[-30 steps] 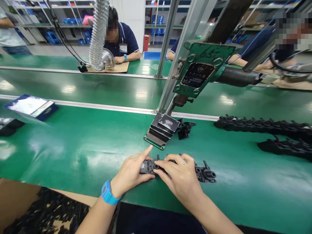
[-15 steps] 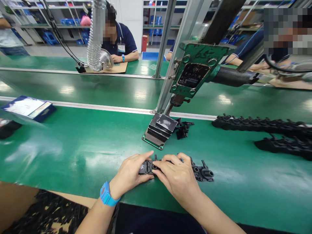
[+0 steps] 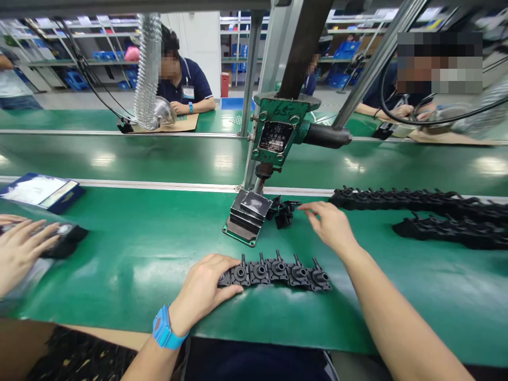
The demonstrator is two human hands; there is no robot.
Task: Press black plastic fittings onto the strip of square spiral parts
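Observation:
A row of several joined black plastic parts (image 3: pixel 278 271) lies on the green bench (image 3: pixel 130 254) in front of me. My left hand (image 3: pixel 204 288), with a blue wristband, rests on the row's left end, fingers curled over it. My right hand (image 3: pixel 329 225) reaches forward, fingers apart and holding nothing, close to a small pile of loose black parts (image 3: pixel 283 210). That pile sits beside the metal fixture block (image 3: pixel 248 214) under the green press head (image 3: pixel 280 132).
Long stacked rows of black parts (image 3: pixel 420 203) lie at the right. Another person's hands (image 3: pixel 18 248) work on a dark object at the left edge. A blue box (image 3: pixel 39 191) sits at far left. A cardboard box of black parts (image 3: pixel 79 357) is below the bench. Co-workers sit across the conveyor.
My right hand left the row of parts and moved forward and right toward the loose pile. The left hand stayed on the row's left end. Another person's hands appeared at left.

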